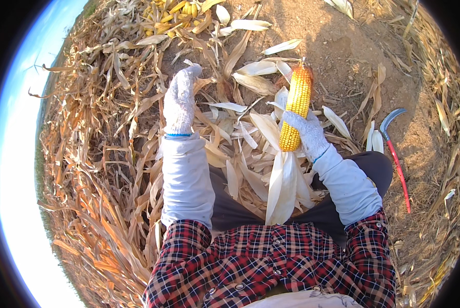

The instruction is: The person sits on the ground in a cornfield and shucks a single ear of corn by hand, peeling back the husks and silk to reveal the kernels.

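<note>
My right hand (308,133), in a white knit glove, is wrapped around the lower half of a yellow ear of corn (298,96). The ear tilts slightly, its tip with brown silk pointing away from me. Pale peeled husk leaves (282,184) hang from its base towards my lap. My left hand (181,98), gloved the same way, is raised to the left above dry corn stalks, its fingers bent. A small pale scrap shows by its fingertips; whether it is gripped cannot be seen.
Loose husks (249,169) cover the ground between my legs. Husked ears (176,15) lie in a pile at the far left. A sickle (394,150) with a red handle and curved blade rests on bare soil to my right. Dry corn stalks (110,184) are heaped along the left.
</note>
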The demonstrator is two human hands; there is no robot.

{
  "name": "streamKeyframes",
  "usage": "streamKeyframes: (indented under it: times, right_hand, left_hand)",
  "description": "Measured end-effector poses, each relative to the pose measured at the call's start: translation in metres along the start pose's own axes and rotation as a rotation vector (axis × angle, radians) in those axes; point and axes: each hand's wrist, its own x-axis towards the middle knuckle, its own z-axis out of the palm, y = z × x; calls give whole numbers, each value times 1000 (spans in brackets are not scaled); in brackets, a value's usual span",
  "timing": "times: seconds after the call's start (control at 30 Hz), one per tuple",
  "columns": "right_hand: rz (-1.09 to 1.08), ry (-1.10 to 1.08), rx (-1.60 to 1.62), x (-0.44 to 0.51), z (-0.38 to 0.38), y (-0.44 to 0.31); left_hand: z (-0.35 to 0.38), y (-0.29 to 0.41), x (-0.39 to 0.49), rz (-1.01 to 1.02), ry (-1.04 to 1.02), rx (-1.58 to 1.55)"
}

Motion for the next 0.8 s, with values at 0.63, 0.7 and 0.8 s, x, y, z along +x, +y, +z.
streamKeyframes:
  times: [0.63,0.7,0.8]
  right_hand:
    - [-10,-104,-126,-7,8,-2]
    - [-3,-128,-130,-12,15,-6]
    - [24,-162,-165,-9,16,3]
  left_hand:
    - [28,10,-13,-399,-265,29]
    - [49,11,-22,-227,-216,-51]
    - [67,3,-30,-299,-339,-72]
